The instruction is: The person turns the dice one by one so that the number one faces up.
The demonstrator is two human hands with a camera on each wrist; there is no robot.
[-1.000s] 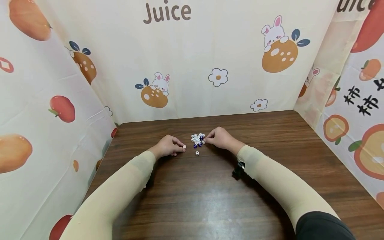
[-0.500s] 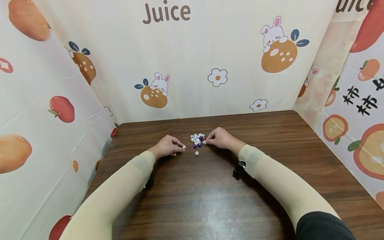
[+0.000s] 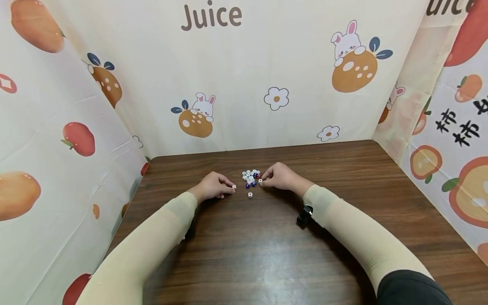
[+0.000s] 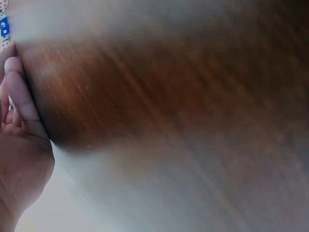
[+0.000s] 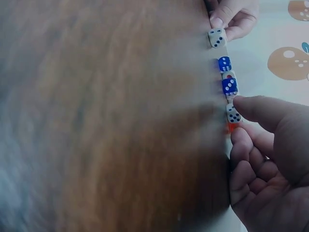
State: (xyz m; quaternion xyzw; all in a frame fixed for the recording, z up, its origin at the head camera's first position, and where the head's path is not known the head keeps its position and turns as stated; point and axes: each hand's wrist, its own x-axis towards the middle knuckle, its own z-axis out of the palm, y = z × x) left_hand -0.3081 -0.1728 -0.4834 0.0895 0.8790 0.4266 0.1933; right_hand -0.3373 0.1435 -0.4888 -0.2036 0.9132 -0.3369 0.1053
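Note:
Toward the back of the table, a cluster of small dice (image 3: 249, 178) lies between the two hands, mostly white with some blue ones. A red die (image 3: 259, 176) sits at its right edge. My left hand (image 3: 211, 185) pinches a white die (image 3: 234, 187) left of the cluster. On the other side, my right hand (image 3: 281, 176) holds a white die (image 3: 260, 181) between thumb and fingertips, close to the table; the right wrist view shows dark pips on this die (image 5: 234, 114). A single white die (image 3: 250, 195) lies apart, in front of the cluster.
The dark wooden table (image 3: 244, 245) reaches back to a cream curtain (image 3: 236, 72) printed with fruit and rabbits. More printed cloth (image 3: 34, 178) hangs along the left, and another sheet (image 3: 450, 140) on the right. A black wrist device (image 3: 303, 217) hangs under the right forearm.
My right hand has shifted slightly toward me, and the white die at its fingertips and the red die now show more clearly. The left hand stays in place.

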